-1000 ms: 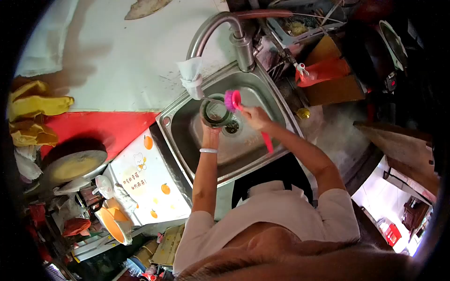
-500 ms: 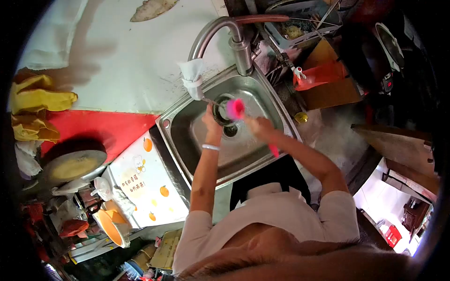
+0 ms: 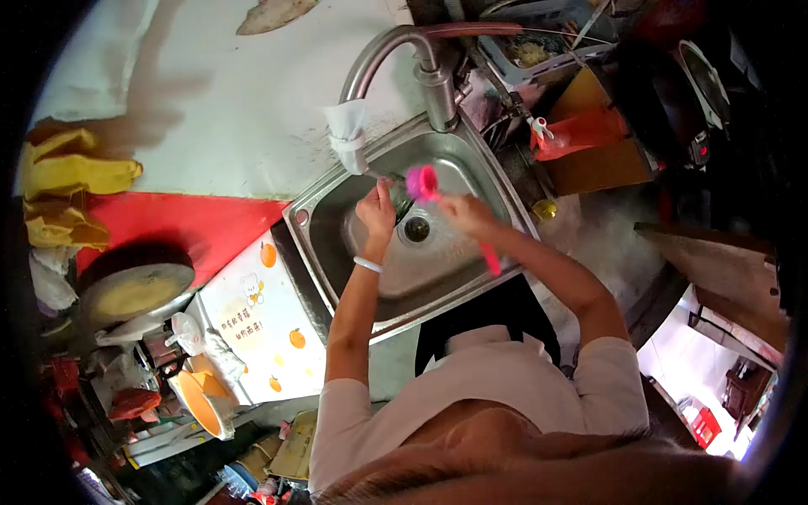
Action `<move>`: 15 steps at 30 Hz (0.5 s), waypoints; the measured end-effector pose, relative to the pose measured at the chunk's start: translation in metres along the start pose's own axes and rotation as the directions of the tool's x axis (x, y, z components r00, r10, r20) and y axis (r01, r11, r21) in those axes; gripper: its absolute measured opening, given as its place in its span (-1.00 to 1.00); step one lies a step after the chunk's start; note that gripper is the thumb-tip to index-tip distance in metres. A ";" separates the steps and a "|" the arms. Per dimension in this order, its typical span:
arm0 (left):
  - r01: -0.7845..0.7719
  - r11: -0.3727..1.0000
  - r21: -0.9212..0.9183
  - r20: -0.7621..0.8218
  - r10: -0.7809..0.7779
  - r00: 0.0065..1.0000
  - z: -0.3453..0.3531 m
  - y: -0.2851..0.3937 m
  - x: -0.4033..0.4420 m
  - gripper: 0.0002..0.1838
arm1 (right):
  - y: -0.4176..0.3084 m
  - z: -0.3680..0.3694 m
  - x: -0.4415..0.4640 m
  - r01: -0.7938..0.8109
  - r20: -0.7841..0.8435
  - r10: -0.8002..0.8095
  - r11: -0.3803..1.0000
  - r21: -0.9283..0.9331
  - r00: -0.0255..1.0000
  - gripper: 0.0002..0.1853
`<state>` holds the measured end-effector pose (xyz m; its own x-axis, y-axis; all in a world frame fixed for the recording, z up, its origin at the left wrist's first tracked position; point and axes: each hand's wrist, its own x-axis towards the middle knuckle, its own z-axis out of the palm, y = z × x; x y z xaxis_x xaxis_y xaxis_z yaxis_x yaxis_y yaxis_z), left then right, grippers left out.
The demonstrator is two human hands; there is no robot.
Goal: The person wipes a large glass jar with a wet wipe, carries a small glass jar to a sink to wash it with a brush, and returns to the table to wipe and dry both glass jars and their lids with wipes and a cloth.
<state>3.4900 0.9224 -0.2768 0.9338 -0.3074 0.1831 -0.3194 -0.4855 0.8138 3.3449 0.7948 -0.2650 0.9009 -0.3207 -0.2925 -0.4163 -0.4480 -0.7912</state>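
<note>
Over the steel sink [image 3: 404, 295], my left hand [image 3: 376, 210] grips a dark green glass vessel [image 3: 401, 202], now turned on its side and partly hidden behind my fingers. My right hand [image 3: 465, 214] is wrapped round a pink brush [image 3: 423, 182], whose round head is beside the vessel's right side; the brush handle sticks out below my hand. The curved faucet [image 3: 370, 63] ends in a white cloth wrap [image 3: 346, 126] just above my left hand, with a thin stream below it. The drain [image 3: 417, 229] lies beneath the vessel.
Yellow gloves [image 3: 76, 181] hang at the left, above a round pan lid [image 3: 139, 295]. An orange container [image 3: 204, 404] is lower left. Right of the sink are a cardboard box [image 3: 602, 168] with a red bag and a grey basket [image 3: 505, 63].
My left hand has turned the vessel from mouth-up onto its side and moved up its left side. The brush head has shifted slightly, staying by the vessel in my right hand.
</note>
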 end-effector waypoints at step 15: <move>-0.614 0.766 0.189 0.080 0.611 0.788 -0.015 -0.015 0.033 -0.60 | -0.021 -0.004 -0.004 0.298 0.100 -0.284 0.936 -0.187 0.954 -0.60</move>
<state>3.5279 0.9321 -0.2747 0.5275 -0.6045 0.5969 -0.8484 -0.3386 0.4069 3.3491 0.8025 -0.2453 0.9896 -0.0951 -0.1084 -0.1441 -0.6708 -0.7275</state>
